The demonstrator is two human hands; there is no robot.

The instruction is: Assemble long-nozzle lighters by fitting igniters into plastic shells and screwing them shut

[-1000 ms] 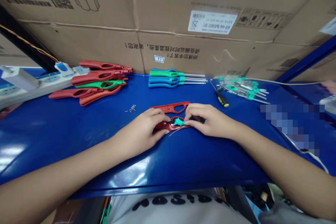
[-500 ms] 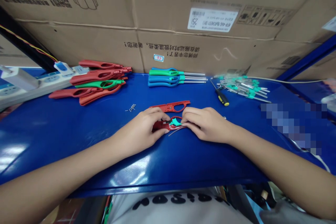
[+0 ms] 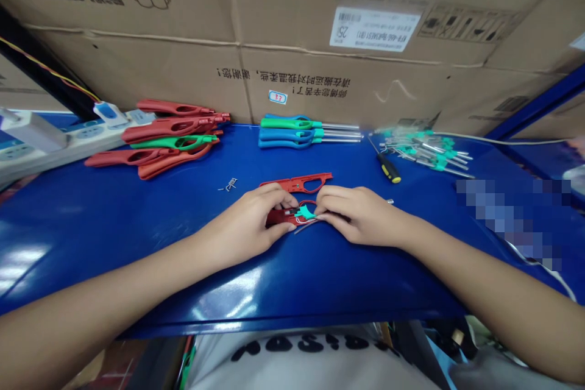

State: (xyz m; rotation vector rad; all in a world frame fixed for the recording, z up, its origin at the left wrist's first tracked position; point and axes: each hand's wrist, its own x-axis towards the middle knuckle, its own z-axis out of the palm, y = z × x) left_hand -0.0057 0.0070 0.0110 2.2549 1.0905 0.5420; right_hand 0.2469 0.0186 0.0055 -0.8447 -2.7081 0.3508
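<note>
My left hand (image 3: 265,219) grips the left part of a red casing half (image 3: 278,217), its thumb and fingers closed round the edges. Inside this half sits a teal part (image 3: 305,213) with thin wires and a small black piece beside it. At the casing's right end, my right hand (image 3: 351,214) pinches with thumb and index finger; the fingers cover what they hold. A thin metal rod (image 3: 305,226) slants below the teal part. Just behind lies another red casing half (image 3: 299,184), its inside facing up, close to my left fingers.
Red and green casings (image 3: 173,128) are piled at the left near a power strip (image 3: 86,133). Blue and green assembled pieces (image 3: 287,134) lie at the back. A screwdriver (image 3: 388,169), teal parts with rods (image 3: 429,149) and screws (image 3: 232,184) surround the work. A cardboard box (image 3: 283,24) stands behind.
The view has shifted very slightly. Both hands keep nearly the same places on the red casing half, and nothing has been let go.
</note>
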